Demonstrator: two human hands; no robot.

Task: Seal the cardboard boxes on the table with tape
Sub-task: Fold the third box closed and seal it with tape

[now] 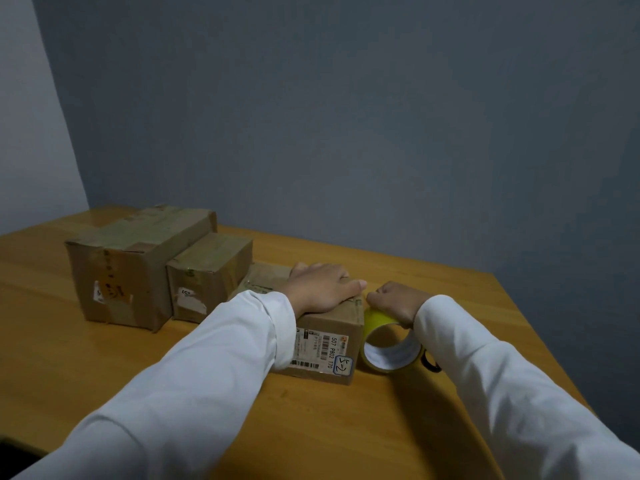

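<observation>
Two hands met at the near box's (325, 341) right top edge. The left hand (322, 287) lay flat on its lid, fingers straight and together, pressing down. The right hand (394, 299), fingers curled, gripped the yellow tape roll (389, 344) standing just beside that box. Behind, a small box (207, 275) touched a large box (135, 261) on the wooden table (104, 368).

Table (346, 427): smooth wood, slight sheen. Boxes (138, 271): matt brown cardboard, paper labels. Tape roll (388, 344): glossy yellow plastic. Sleeves (194, 382): white cloth.
</observation>
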